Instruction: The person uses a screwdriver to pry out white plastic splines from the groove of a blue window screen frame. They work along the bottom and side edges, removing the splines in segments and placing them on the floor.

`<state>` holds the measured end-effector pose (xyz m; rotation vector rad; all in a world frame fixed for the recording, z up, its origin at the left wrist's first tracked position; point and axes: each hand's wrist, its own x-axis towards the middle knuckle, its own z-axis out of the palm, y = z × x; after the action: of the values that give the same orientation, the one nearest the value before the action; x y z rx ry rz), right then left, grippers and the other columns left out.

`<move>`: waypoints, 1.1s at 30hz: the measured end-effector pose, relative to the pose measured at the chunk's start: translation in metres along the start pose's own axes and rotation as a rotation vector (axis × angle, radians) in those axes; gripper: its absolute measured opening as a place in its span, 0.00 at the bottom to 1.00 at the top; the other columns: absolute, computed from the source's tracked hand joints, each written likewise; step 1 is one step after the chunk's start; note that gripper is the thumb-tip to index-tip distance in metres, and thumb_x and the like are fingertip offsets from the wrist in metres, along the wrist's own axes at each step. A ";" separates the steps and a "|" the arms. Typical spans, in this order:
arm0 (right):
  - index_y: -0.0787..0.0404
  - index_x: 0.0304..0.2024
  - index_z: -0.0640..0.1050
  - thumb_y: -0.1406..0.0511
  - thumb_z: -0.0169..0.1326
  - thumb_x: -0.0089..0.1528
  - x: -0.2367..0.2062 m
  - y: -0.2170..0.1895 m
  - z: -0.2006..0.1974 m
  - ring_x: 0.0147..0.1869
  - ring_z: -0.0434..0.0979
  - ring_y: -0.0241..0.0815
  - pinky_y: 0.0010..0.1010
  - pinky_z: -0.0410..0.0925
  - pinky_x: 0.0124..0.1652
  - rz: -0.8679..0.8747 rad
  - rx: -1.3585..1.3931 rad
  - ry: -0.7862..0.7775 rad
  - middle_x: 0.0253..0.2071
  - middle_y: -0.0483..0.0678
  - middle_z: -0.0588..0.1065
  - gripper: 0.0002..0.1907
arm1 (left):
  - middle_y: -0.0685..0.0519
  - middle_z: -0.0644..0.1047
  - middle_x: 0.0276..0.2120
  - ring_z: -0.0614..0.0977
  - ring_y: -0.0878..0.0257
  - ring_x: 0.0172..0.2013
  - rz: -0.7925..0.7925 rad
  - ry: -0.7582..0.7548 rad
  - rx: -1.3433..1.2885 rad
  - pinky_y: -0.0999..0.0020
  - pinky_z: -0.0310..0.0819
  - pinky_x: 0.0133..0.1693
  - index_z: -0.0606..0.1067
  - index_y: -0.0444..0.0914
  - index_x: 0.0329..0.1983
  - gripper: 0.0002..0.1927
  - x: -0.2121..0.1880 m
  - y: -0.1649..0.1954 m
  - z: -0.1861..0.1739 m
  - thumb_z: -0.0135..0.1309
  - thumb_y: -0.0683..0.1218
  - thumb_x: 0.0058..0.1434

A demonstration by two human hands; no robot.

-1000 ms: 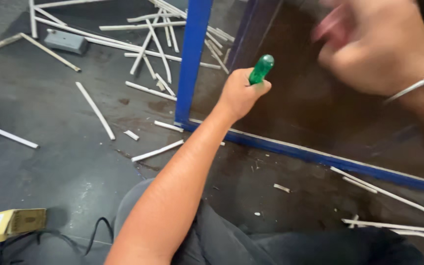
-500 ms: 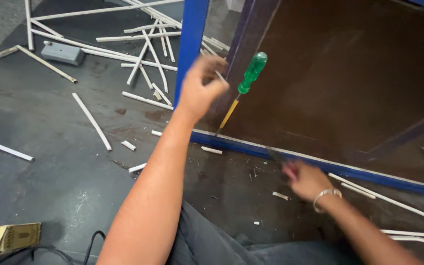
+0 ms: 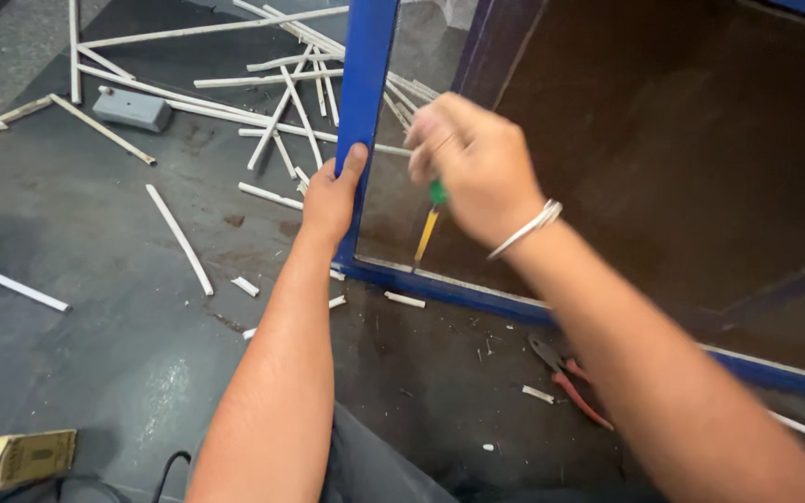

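Observation:
My left hand [image 3: 332,197] grips the upright bar of a blue metal frame [image 3: 366,102] that stands on the dark floor. My right hand [image 3: 472,163], with a silver bangle on the wrist, is closed around a screwdriver [image 3: 429,219] with a green handle and yellow shaft. The shaft points down toward the frame's lower left inside corner. Behind the frame is a dark brown panel [image 3: 682,158].
Red-handled pliers [image 3: 570,380] lie on the floor below the frame's bottom bar. Several white strips [image 3: 179,237] are scattered over the floor at left and behind. A small grey box [image 3: 130,108] sits at upper left, a cardboard box [image 3: 11,458] at bottom left.
The screwdriver passed from my left hand to my right hand. My left hand moved onto the frame's upright bar. My right hand came up from the floor by the bottom bar.

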<state>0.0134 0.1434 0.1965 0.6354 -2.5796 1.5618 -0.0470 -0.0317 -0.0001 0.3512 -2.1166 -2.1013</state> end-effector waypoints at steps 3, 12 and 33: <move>0.63 0.39 0.76 0.68 0.49 0.70 -0.041 -0.010 0.025 0.35 0.81 0.44 0.31 0.72 0.38 -0.280 -0.146 -0.023 0.33 0.51 0.77 0.06 | 0.58 0.75 0.28 0.73 0.68 0.32 -0.027 -0.003 0.028 0.70 0.68 0.36 0.80 0.36 0.42 0.35 0.004 -0.011 0.003 0.51 0.72 0.61; 0.61 0.35 0.74 0.68 0.59 0.65 -0.245 0.106 0.054 0.53 0.81 0.52 0.49 0.75 0.64 -0.881 -0.184 -0.394 0.40 0.49 0.74 0.07 | 0.59 0.74 0.29 0.72 0.70 0.32 0.007 -0.039 -0.007 0.71 0.68 0.36 0.79 0.35 0.42 0.36 0.005 -0.013 0.002 0.50 0.73 0.61; 0.42 0.65 0.68 0.56 0.45 0.69 -0.243 0.141 -0.001 0.46 0.81 0.55 0.48 0.74 0.44 0.578 -0.978 -0.396 0.42 0.53 0.80 0.21 | 0.53 0.78 0.31 0.77 0.64 0.35 0.033 -0.015 0.095 0.67 0.70 0.41 0.79 0.34 0.42 0.40 0.013 -0.021 0.005 0.48 0.76 0.59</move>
<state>0.1820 0.2772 0.0170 0.0820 -3.4904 0.0096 -0.0589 -0.0304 -0.0224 0.3096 -2.2208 -1.9966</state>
